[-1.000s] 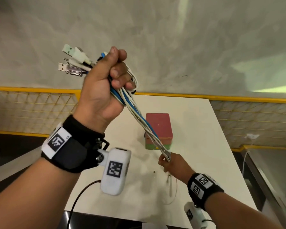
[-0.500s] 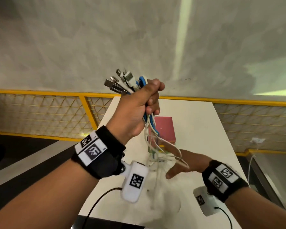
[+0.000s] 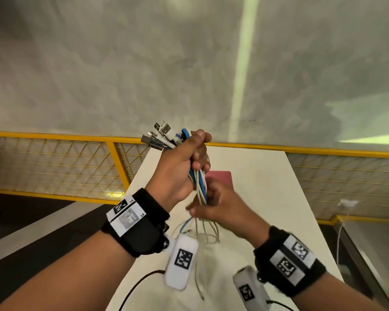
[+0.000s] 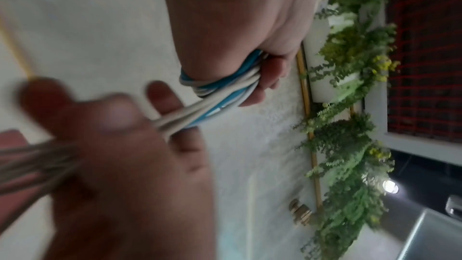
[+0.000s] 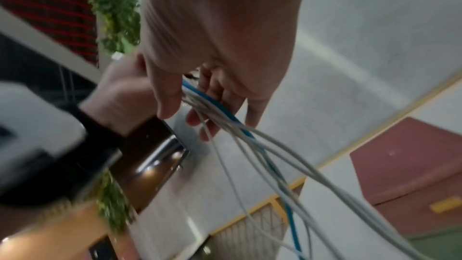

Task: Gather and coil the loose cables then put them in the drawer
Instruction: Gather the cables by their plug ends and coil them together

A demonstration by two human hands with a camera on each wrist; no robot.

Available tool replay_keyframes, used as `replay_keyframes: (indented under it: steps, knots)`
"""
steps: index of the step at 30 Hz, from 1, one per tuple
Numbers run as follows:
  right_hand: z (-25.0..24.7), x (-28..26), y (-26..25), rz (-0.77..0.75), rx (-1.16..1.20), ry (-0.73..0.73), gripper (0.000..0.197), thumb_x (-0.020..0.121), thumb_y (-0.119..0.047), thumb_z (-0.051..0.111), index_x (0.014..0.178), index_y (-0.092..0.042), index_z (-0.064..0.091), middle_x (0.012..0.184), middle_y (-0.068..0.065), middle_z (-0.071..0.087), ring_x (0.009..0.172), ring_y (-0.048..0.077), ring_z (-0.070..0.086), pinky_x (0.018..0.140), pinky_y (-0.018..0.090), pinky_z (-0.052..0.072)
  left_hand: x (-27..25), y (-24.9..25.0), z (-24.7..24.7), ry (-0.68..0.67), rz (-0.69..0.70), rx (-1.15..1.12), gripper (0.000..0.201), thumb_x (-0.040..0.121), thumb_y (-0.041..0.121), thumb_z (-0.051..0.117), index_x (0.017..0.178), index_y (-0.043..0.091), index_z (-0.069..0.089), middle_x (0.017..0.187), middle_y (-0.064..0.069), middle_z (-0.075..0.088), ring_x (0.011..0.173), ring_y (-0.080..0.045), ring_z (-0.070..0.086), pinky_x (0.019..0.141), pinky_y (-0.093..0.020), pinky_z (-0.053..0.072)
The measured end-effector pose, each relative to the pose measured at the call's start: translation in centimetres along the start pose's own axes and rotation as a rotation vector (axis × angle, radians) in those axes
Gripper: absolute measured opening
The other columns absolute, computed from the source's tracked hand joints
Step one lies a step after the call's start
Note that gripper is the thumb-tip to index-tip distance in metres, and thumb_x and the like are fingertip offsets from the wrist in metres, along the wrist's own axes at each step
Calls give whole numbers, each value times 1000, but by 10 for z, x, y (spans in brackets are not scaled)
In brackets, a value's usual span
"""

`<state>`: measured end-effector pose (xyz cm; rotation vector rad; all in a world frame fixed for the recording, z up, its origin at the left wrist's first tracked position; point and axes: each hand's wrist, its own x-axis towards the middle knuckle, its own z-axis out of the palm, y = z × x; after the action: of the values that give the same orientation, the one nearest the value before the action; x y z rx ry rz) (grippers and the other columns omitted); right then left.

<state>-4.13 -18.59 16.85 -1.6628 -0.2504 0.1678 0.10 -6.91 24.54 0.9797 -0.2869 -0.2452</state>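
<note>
My left hand (image 3: 184, 167) is raised over the table and grips a bundle of white and blue cables (image 3: 199, 185). Their USB plugs (image 3: 158, 138) stick out above the fist. In the left wrist view the cables (image 4: 220, 94) loop round this hand (image 4: 265, 78). My right hand (image 3: 213, 207) sits just below the left one, its fingers curled round the hanging strands. The right wrist view shows the cables (image 5: 250, 137) passing between that hand's (image 5: 212, 90) thumb and fingers. Loose ends (image 3: 204, 232) dangle to the table. A small red-topped drawer box (image 3: 222, 177) stands behind the hands, partly hidden.
The white table (image 3: 279, 198) runs away from me, with a yellow mesh railing (image 3: 76, 162) beyond its far and left sides. A grey wall rises behind. A white cord (image 3: 340, 239) hangs off to the right beside a metal surface.
My left hand has come down and towards the middle with the bundle. My right hand has risen from near the table and closed round the cables just under the left hand.
</note>
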Motion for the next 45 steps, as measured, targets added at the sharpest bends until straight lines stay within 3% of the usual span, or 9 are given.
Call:
replay_keyframes:
  steps: [3, 10, 13, 17, 21, 27, 35, 38, 45]
  knots:
    - [6, -2, 15, 100, -101, -69, 14, 82, -5, 72, 85, -15, 62, 62, 0, 57, 52, 14, 57, 54, 30, 54, -2, 13, 0, -93, -18, -158, 27, 97, 24, 48, 81, 9, 63, 44, 10, 41, 35, -2, 38, 46, -20, 40]
    - [-34, 8, 17, 195, -518, -171, 19, 74, -35, 80, 90, -26, 72, 89, 16, 72, 70, 34, 64, 65, 47, 60, -35, 1, -21, -701, -485, -118, 24, 87, 26, 68, 92, 2, 70, 56, 4, 61, 43, -3, 55, 52, -21, 49]
    - [-57, 13, -4, 241, -714, -148, 13, 77, -23, 77, 73, -16, 68, 62, 3, 64, 51, 20, 54, 49, 31, 50, -40, -8, -40, -765, -648, 95, 28, 88, 27, 67, 93, 0, 68, 57, 1, 64, 42, -4, 55, 49, -21, 46]
    - [-63, 21, -29, 233, -903, -123, 17, 77, -26, 75, 66, -17, 65, 59, -3, 56, 53, 10, 45, 51, 27, 36, -37, -15, -53, -689, -793, 512, 31, 91, 27, 59, 104, 0, 67, 91, -13, 77, 42, -6, 54, 48, -19, 45]
    - [-54, 25, -46, 125, -923, -63, 28, 79, -22, 72, 58, -18, 54, 58, 0, 50, 50, 13, 41, 51, 27, 33, -30, -32, -48, -458, -577, 942, 37, 89, 30, 63, 123, 15, 61, 102, -7, 76, 49, -11, 59, 51, -22, 46]
    - [-40, 15, -58, -15, -792, -16, 15, 94, -33, 57, 90, -19, 62, 74, -8, 59, 60, 4, 53, 58, 27, 43, -12, -36, -56, -38, -240, 650, 22, 100, 29, 54, 114, 14, 64, 85, -17, 61, 53, -17, 52, 43, -20, 39]
    - [-16, 5, -54, -151, -591, 161, 15, 100, -28, 46, 110, -30, 57, 93, -8, 69, 84, 14, 65, 77, 35, 51, -7, -23, -51, 8, -217, 25, 60, 84, 42, 57, 130, 4, 60, 101, -8, 64, 65, -14, 57, 61, -24, 50]
    - [5, -1, -53, -211, -808, 191, 29, 100, -26, 39, 129, -27, 43, 94, 4, 68, 79, 24, 61, 66, 37, 49, -4, -21, -38, 27, -220, -22, 67, 82, 50, 52, 133, 8, 56, 130, -5, 67, 105, -28, 69, 84, -35, 57]
    - [24, -8, -22, -311, -1109, 201, 66, 99, -20, 34, 155, -26, 0, 117, 6, 61, 78, 28, 62, 62, 44, 54, 2, -24, -31, 174, -202, -52, 50, 82, 38, 68, 121, 9, 65, 116, -5, 75, 76, -8, 66, 71, -24, 55]
